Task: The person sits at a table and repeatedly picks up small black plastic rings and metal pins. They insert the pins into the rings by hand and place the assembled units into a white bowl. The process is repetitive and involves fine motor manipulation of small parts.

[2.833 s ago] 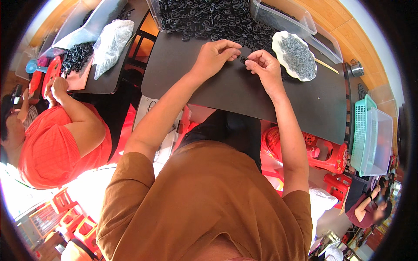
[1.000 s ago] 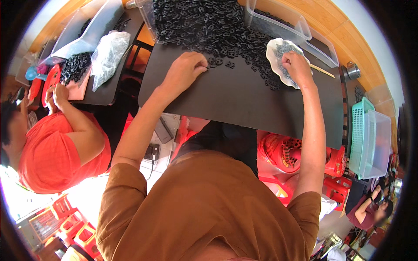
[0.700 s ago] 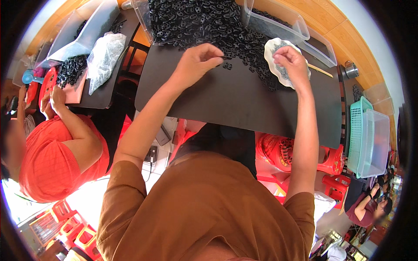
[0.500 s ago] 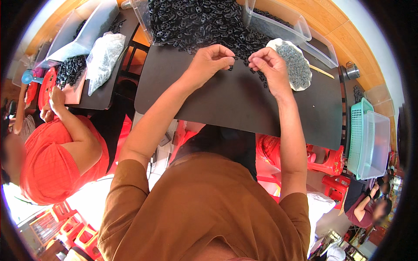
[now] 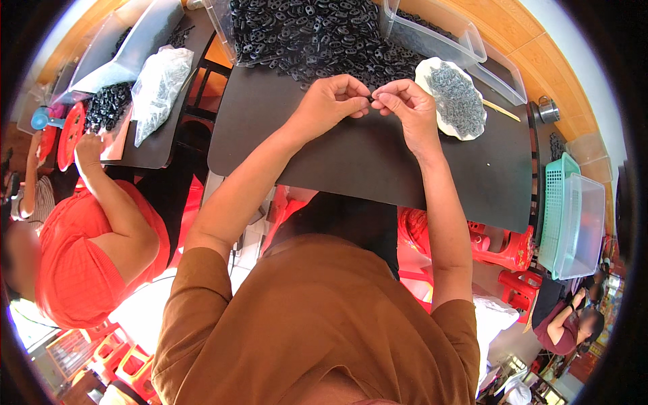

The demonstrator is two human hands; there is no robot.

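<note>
My left hand (image 5: 329, 106) pinches a small black plastic piece (image 5: 370, 98) between thumb and forefinger. Close against it, the fingertips of my right hand (image 5: 409, 109) are pinched together; whatever they hold is too small to make out. Both hands are raised above the near side of a heap of black two-holed plastic pieces (image 5: 304, 37), which spreads over the back of the dark table (image 5: 324, 162). Right of my right hand lies a pale, scallop-edged dish (image 5: 440, 121) filled with tiny grey pieces (image 5: 457, 101).
Clear plastic bins (image 5: 432, 37) stand at the back. A thin stick (image 5: 501, 110) and a metal cup (image 5: 547, 109) are on the right, above a green basket (image 5: 555, 209). At a table to the left, a person in red (image 5: 101, 250) works beside a plastic bag (image 5: 160, 91).
My hands have come together from a small gap, so their fingertips now meet around the black piece. The person on the left has shifted an arm.
</note>
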